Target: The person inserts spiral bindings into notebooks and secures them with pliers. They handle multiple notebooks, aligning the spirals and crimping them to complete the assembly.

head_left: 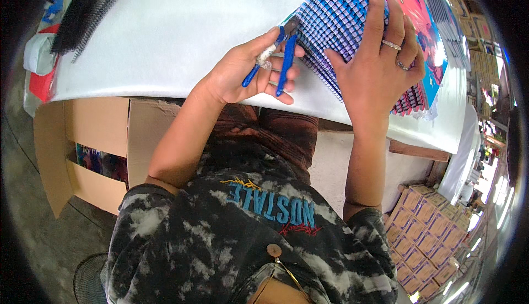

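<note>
Pliers [278, 61] with blue handles sit in the left hand [250, 72], fingers curled and clamped round both handles, thumb along the top. A strip of white tape wraps one of that hand's fingers. The dark nose of the pliers points up and right, touching or just short of the near edge of a stack [352, 34] of printed sheets; which of the two I cannot tell.

The stack lies fanned on a white table [165, 34], its stepped edges showing rows of small blue and purple tabs, with a pink and blue printed cover on top toward the right. The right hand [380, 56] lies flat on the stack, palm down, fingers spread apart and pressing on the sheets. Two rings show on that hand.

At the table's far left corner lies a bundle of black spiral coils [91, 6]. Beside it, past the table's edge, are white, red and blue bits too blurred to tell apart.

Below the table on the left stands an open cardboard box [71, 150] with colourful printed goods inside. On the right, on the floor, small brown boxes [424, 232] are stacked in rows. A dark fan [91, 279] shows at the lower left.
</note>
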### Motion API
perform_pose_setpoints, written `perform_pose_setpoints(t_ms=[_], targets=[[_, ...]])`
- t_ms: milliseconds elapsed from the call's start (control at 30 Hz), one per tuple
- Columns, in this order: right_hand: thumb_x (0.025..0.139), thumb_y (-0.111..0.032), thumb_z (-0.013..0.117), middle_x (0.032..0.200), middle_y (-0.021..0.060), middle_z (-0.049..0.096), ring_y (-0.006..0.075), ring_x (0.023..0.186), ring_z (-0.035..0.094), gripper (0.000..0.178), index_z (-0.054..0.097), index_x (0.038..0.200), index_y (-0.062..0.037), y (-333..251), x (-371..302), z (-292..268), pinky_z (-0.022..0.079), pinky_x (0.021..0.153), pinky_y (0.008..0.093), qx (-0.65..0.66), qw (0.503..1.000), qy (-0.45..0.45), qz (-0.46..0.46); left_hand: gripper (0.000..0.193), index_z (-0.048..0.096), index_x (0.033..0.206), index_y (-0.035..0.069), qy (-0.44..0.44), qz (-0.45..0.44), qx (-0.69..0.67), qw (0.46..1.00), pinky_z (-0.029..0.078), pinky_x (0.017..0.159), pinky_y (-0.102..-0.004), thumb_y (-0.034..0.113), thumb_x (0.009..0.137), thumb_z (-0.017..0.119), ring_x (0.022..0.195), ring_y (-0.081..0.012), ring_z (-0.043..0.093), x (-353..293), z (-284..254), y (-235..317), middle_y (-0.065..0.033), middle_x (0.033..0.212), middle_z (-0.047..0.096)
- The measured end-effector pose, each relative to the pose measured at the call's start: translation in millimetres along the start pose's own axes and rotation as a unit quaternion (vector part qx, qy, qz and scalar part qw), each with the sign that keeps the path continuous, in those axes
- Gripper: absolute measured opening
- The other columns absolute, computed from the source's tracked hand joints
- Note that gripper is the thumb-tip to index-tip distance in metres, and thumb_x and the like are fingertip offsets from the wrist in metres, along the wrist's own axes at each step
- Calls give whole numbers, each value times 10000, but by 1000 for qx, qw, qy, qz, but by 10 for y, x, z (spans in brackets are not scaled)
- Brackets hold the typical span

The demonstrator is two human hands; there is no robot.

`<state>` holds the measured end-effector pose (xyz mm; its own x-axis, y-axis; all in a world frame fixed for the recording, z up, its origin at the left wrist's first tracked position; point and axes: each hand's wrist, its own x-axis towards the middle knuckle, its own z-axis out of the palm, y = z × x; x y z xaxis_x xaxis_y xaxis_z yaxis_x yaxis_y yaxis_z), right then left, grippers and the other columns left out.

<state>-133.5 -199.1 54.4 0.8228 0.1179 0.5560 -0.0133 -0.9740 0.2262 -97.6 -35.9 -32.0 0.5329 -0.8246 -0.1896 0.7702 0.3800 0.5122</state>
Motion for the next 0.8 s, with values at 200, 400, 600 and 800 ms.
perform_pose_setpoints(t_ms=[200,400,600,800], targets=[[480,-385,829,1367,32,346,273,1214,343,1068,288,1384,-208,5,-19,29,270,916,503,-12,1000,2,-17,486,522,1029,28,316,30,649,691,463,635,-272,478,933,365,748,-185,612,-7,253,-45,-84,695,560],[461,-412,829,1374,86,329,304,1207,336,1110,274,1393,-178,-15,-71,91,254,919,512,-42,999,10,-22,562,515,1121,31,85,-31,56,994,538,638,-400,508,933,286,692,-201,574,-36,28,17,-78,783,550],[461,-429,824,1374,84,327,301,1203,335,1101,284,1390,-187,-3,-82,104,251,917,504,-38,999,7,-27,564,525,1110,20,96,-14,186,978,541,583,-341,501,936,286,709,-198,599,-93,-76,67,-101,829,579],[470,-403,826,1380,71,319,301,1212,323,1086,287,1389,-193,19,-87,108,251,915,510,-20,999,13,-31,608,508,1144,-1,77,-31,107,991,553,672,-400,521,926,283,847,-307,641,-70,-14,83,-134,832,606]])
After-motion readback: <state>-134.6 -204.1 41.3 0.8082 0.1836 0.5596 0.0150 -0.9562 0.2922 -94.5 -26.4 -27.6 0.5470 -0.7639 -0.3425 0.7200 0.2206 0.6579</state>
